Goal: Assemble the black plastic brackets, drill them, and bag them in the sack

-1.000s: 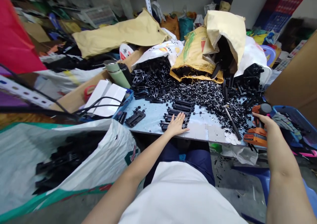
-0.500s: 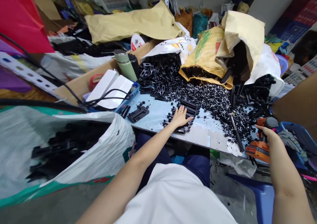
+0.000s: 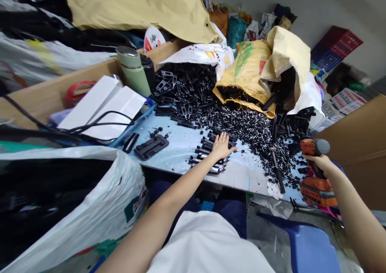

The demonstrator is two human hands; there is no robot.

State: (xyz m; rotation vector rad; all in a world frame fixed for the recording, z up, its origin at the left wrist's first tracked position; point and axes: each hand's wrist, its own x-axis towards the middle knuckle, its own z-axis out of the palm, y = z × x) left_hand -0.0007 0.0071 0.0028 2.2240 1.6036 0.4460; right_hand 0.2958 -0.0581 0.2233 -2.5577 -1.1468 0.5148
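Observation:
My left hand [image 3: 221, 146] lies flat, fingers spread, on a row of long black plastic parts [image 3: 205, 151] set side by side near the table's front edge. At the right, my right hand [image 3: 322, 164] is wrapped round the grip of an orange and black cordless drill [image 3: 319, 190], above the table's right end. Between the hands, a hammer [image 3: 278, 172] rests beside a heap of small black-headed screws [image 3: 253, 126]. A black plastic jig or frame [image 3: 150, 146] lies left of the row.
Black clip-like parts [image 3: 193, 84] spill from sacks at the back, among them a yellow sack [image 3: 244, 74]. A green flask [image 3: 134, 72] stands by white boxes [image 3: 105, 104]. A large white bag [image 3: 126, 188] is at the left, a cardboard box [image 3: 358, 152] right, and a blue stool [image 3: 313, 245] below.
The view has shifted, so the table's contents sit further left. My right hand has brought the drill up from the table's right end. My left hand stays on the row of parts.

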